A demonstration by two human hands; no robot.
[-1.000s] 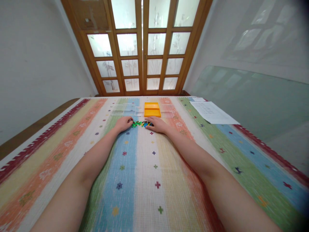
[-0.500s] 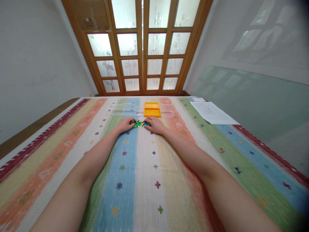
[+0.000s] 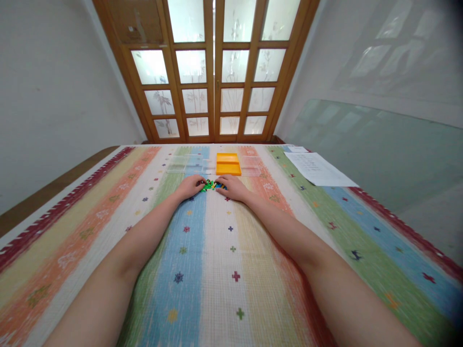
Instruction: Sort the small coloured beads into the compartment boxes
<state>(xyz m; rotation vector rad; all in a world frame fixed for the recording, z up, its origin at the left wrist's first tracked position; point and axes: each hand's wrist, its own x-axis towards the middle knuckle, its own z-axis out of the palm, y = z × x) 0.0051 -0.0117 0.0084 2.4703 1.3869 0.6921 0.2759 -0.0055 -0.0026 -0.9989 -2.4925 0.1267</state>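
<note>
A small pile of green, blue and yellow pieces [image 3: 208, 186] lies on the striped tablecloth, too small to tell their kind. On its left side is my left hand [image 3: 191, 186], fingers curved and thumb apart, touching the green part. My right hand [image 3: 231, 187] cups the pile from the right, its bent fingers and thumb spread around the blue pieces. Parts of the pile are hidden behind my fingers. No piece is plainly held in either hand.
Just beyond the pile sits an orange two-part tray [image 3: 228, 167]. Clear plastic trays [image 3: 184, 164] flank it on the left, with another clear tray [image 3: 251, 166] on the right. Printed paper sheets [image 3: 318, 168] lie at the far right.
My left hand has shifted slightly to the right, pressing the green pieces closer together. The right hand has hardly moved.
</note>
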